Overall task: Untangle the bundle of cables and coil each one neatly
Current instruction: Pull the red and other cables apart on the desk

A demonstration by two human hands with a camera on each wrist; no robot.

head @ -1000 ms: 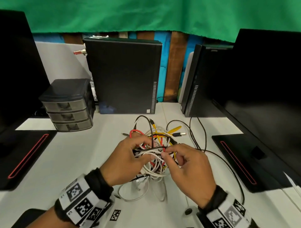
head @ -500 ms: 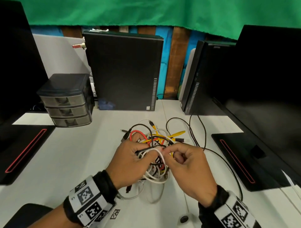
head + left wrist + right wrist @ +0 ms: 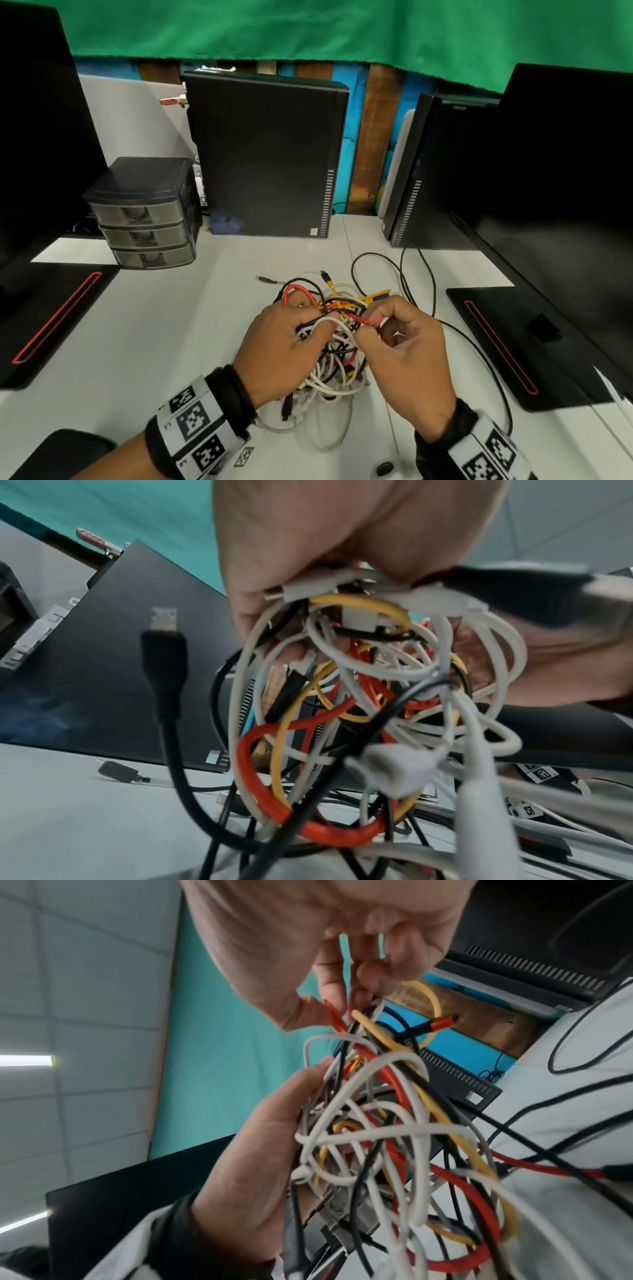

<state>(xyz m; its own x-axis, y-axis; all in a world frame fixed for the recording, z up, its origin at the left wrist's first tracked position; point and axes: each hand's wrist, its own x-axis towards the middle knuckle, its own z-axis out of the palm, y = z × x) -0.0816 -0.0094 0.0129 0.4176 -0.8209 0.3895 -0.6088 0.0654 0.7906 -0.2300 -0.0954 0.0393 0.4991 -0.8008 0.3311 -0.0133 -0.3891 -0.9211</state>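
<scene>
A small three-drawer organizer (image 3: 144, 219) stands toward the far left of the white surface (image 3: 164, 325). Nearer the front edge, at the middle, the left hand (image 3: 284, 346) has its fingers curled round the bundle of cables (image 3: 334, 346), a knot of white, red, yellow and black leads held just above the surface. Touching it on the right, the right hand (image 3: 407, 356) pinches a red cable (image 3: 358, 318) between thumb and forefinger. A thin black cable (image 3: 476, 346) trails away to the right.
</scene>
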